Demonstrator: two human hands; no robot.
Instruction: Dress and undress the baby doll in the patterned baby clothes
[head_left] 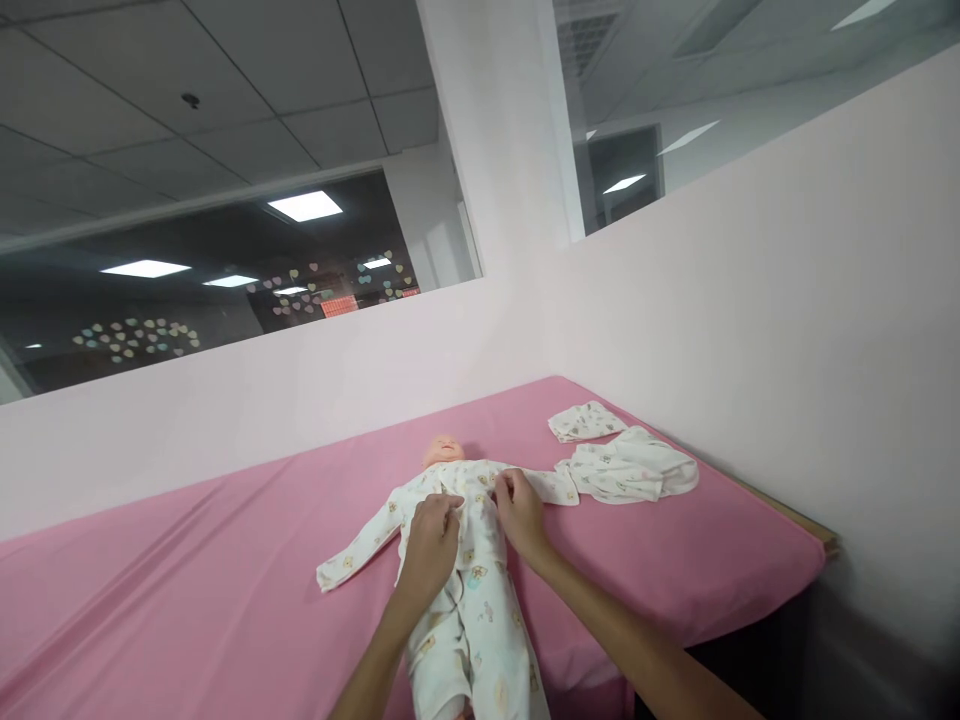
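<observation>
A baby doll (444, 450) lies on its back on the pink-covered table (225, 560), dressed in a white printed sleepsuit (472, 590) with both sleeves spread out. My left hand (430, 540) rests on the doll's chest, its fingers curled and pinching the suit's front edge. Just to its right, my right hand (519, 512) is closed on the other front edge of the suit near the collar. The two hands sit close together over the chest.
Two more white printed baby garments lie at the table's far right: a small folded one (585, 421) and a larger crumpled one (634, 470). Pale pink partition walls stand behind and to the right. The table's right edge (814, 540) drops off.
</observation>
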